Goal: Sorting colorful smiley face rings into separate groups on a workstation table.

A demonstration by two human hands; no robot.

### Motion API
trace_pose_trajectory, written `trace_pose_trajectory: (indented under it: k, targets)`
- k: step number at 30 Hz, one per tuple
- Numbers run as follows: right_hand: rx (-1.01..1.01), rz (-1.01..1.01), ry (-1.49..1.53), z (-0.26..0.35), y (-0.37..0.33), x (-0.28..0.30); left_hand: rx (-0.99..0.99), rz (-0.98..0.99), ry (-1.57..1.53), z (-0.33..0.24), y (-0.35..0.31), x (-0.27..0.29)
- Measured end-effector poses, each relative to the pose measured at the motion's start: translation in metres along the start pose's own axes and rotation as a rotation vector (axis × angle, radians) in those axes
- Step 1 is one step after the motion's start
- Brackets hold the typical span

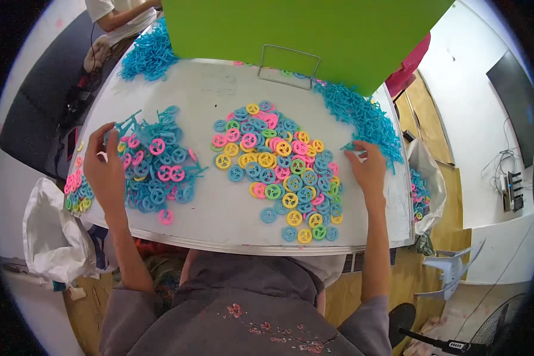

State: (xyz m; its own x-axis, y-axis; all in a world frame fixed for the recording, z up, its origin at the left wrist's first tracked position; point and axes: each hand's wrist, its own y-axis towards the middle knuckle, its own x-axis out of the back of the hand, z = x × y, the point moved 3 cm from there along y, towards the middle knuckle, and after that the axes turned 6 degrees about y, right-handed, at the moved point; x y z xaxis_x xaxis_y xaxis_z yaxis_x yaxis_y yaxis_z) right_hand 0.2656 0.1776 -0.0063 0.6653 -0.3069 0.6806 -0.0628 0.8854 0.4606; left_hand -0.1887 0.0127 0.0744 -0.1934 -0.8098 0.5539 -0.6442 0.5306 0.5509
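At the left of the white table, my left hand (105, 172) is closed, its fingertips on a thin blue plastic piece (122, 126). Beside it lies a heap of blue sticks fitted or mixed with pink, blue and yellow wheels (154, 184); which ones are joined is hard to tell. My right hand (369, 169) has thumb and forefinger pinched around a small blue plastic stick (348, 146). That hand is just in front of a pile of blue sticks (362, 115). Between my hands spread many small spoked plastic wheels (279, 169) in blue, yellow, pink and green.
A green board (302, 35) stands across the far side, with a metal wire frame (286, 85) against it. Another blue stick pile (151, 53) lies far left, near a seated person (124, 21). White sacks (56, 237) hang at both sides; the right sack (428, 184) holds coloured parts.
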Motion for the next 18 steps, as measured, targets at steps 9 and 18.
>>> trace_pose_trajectory:
  k: [9,18]
  targets:
    - [0.026,-0.234,0.033,-0.023,-0.003,0.008,-0.243,-0.135,0.282,0.018,-0.006,-0.026]
    - [-0.443,0.363,1.144,0.101,-0.07,-0.012,0.027,0.733,-0.852,-0.1,-0.131,-0.065]
